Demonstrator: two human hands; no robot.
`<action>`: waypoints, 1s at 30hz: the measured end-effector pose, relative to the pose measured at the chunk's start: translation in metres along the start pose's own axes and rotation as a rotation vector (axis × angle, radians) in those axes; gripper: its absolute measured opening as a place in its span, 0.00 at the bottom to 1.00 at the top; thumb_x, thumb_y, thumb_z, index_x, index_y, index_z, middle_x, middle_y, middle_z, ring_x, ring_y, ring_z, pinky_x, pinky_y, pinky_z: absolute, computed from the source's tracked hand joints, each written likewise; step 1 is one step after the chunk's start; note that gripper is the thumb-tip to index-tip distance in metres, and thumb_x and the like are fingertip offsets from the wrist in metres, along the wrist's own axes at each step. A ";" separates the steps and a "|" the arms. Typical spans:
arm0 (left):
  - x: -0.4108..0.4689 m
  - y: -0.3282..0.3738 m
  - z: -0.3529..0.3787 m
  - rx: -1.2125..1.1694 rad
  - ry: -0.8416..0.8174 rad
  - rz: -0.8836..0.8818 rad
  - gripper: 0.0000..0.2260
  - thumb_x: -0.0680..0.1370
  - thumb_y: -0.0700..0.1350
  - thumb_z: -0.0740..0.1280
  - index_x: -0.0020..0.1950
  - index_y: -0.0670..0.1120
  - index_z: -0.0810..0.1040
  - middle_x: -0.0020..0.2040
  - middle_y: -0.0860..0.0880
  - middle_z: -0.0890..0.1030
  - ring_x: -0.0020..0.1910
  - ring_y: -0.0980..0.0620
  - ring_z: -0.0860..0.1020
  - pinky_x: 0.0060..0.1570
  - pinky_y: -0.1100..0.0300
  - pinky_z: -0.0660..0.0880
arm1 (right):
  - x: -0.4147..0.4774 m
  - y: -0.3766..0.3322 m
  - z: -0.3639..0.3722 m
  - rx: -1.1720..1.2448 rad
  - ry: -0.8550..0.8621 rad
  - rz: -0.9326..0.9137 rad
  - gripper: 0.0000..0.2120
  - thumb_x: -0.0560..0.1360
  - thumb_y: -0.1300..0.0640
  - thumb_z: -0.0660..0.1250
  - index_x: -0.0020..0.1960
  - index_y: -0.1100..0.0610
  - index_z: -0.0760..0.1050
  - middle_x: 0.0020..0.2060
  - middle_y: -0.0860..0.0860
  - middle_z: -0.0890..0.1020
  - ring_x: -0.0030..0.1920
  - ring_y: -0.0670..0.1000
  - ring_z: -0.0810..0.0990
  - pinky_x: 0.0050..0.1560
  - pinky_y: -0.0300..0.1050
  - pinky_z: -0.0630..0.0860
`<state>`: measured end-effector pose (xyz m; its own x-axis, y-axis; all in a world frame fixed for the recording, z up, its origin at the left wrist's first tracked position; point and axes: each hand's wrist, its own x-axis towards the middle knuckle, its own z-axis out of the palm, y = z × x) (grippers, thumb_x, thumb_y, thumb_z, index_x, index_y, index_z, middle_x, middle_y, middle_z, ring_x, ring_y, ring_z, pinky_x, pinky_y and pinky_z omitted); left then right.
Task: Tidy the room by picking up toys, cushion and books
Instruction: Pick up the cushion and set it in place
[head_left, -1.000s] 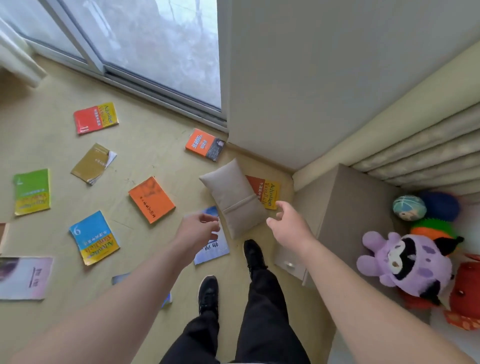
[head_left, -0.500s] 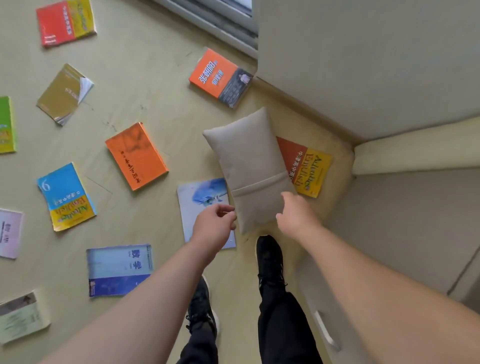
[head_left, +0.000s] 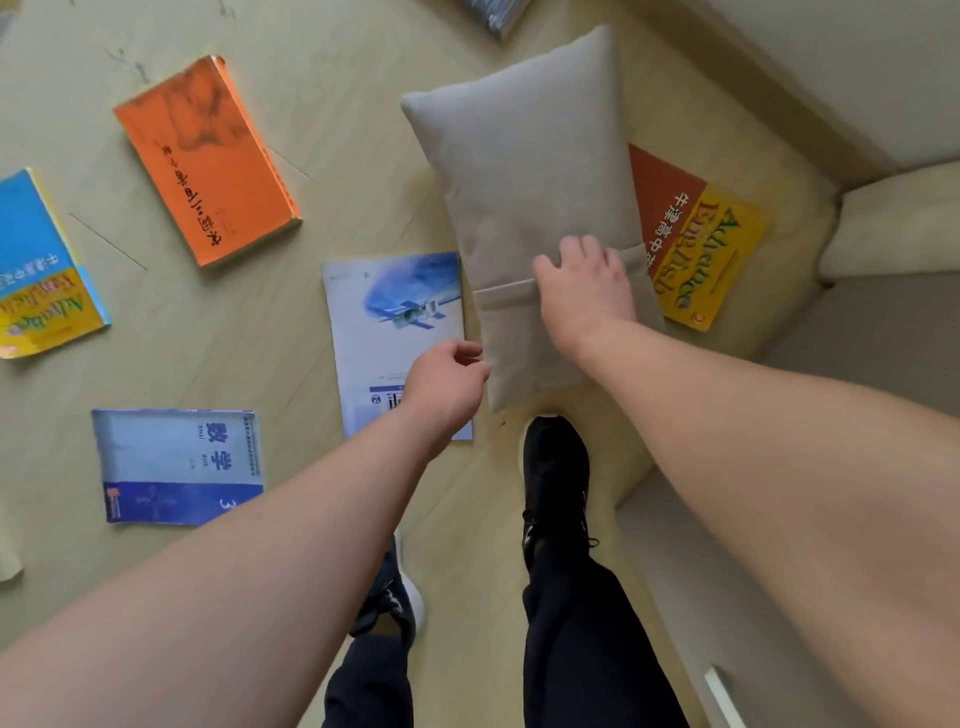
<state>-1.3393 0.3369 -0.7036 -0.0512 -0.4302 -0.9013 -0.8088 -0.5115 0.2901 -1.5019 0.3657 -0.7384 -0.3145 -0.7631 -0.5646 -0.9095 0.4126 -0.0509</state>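
A pale yellow-green wood-look floor (head_left: 322, 78) is viewed from above. It is bounded upper right by a plain off-white wall (head_left: 831, 62), and at the right edge by a cream padded piece (head_left: 893, 223); what that piece belongs to cannot be told. One beige rectangular fabric cushion (head_left: 524, 171) is counted, lying flat on the floor near the wall. Five book covers are counted: an orange paperback book (head_left: 202, 161), a blue-and-yellow English textbook (head_left: 41, 270) cut by the left edge, a pale blue book with a satellite picture (head_left: 395, 322), a blue maths textbook (head_left: 176, 467), and a red-and-yellow English textbook (head_left: 701, 244). A grey corner of a sixth (head_left: 493, 13) is caught at the top edge. The red-and-yellow textbook is partly covered by the cushion's right side, and the pale blue book is met by its left side. The right hand (head_left: 584, 291) is laid on the cushion at a stitched band, with fingers curled down into the fabric and the thumb along the band. The left hand (head_left: 447, 384) is loosely curled with nothing in it, just beside the cushion's near left edge and over the pale blue book. Two black shoes are seen: one (head_left: 553, 467) is planted at the cushion's near corner, and the other (head_left: 400, 597) is half hidden by the left forearm, which also covers a corner of the maths textbook.
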 end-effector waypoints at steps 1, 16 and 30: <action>-0.001 0.000 -0.001 -0.009 -0.002 -0.004 0.13 0.80 0.43 0.66 0.64 0.48 0.77 0.58 0.48 0.81 0.57 0.47 0.80 0.61 0.47 0.77 | 0.003 0.001 -0.002 -0.005 0.006 0.010 0.16 0.79 0.65 0.54 0.62 0.56 0.74 0.62 0.59 0.72 0.66 0.61 0.67 0.67 0.57 0.65; -0.280 0.080 -0.176 -0.152 -0.191 -0.225 0.28 0.69 0.70 0.71 0.58 0.50 0.81 0.53 0.50 0.85 0.52 0.48 0.84 0.53 0.53 0.80 | -0.194 -0.055 -0.258 0.553 0.044 0.156 0.05 0.81 0.60 0.55 0.53 0.52 0.67 0.57 0.54 0.74 0.61 0.59 0.69 0.55 0.56 0.68; -0.587 0.021 -0.328 -0.214 0.250 0.270 0.11 0.73 0.45 0.77 0.53 0.45 0.82 0.48 0.43 0.84 0.38 0.48 0.81 0.29 0.59 0.76 | -0.423 -0.195 -0.447 0.575 0.003 -0.198 0.20 0.84 0.50 0.56 0.73 0.56 0.69 0.75 0.55 0.67 0.75 0.55 0.64 0.71 0.47 0.62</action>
<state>-1.1337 0.3347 -0.0634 -0.0797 -0.7233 -0.6859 -0.6448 -0.4873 0.5889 -1.3128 0.3852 -0.1213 -0.1557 -0.8541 -0.4963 -0.6587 0.4642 -0.5922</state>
